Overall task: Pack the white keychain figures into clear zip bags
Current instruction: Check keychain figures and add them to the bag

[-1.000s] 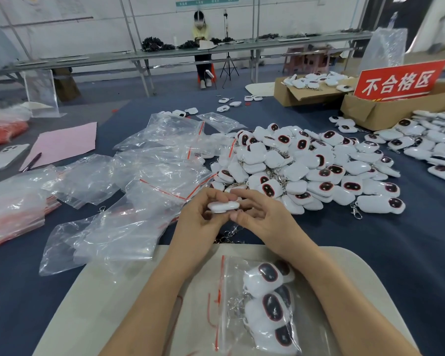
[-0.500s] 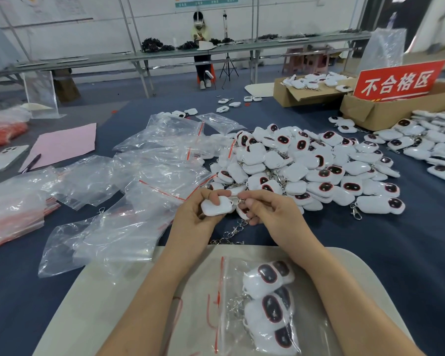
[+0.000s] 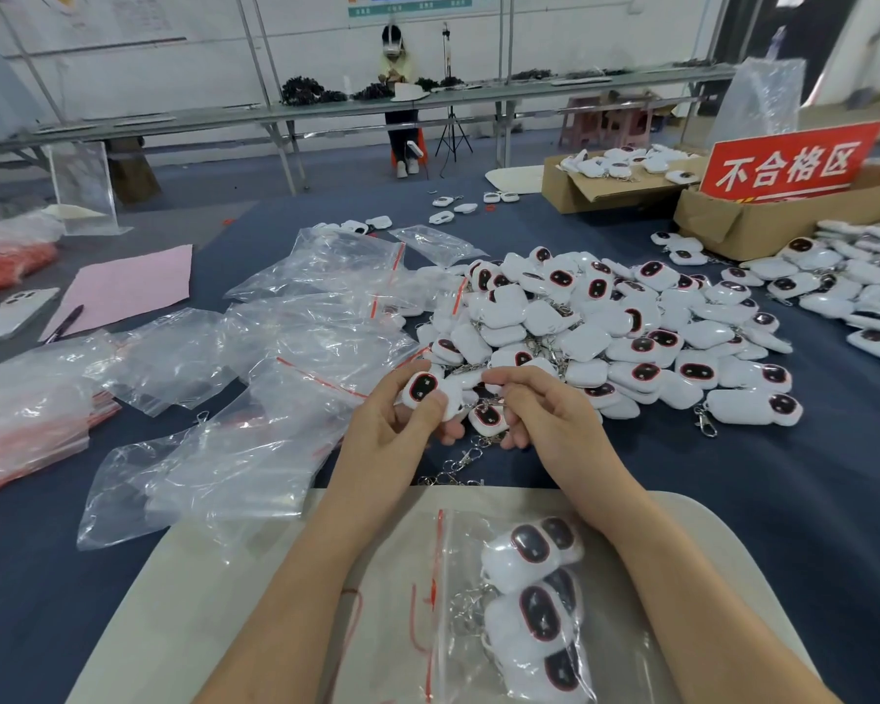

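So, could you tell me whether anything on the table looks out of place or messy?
Nothing looks damaged. A few stray figures lie alone near the far edge of the blue cloth, well apart from the main pile, and the empty zip bags sprawl crumpled instead of stacked.

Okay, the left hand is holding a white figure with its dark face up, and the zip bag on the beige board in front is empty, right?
Not empty: the head view shows the zip bag on the beige board with several bagged figures inside. The rest stands: the left hand holds a white figure with its dark face up.
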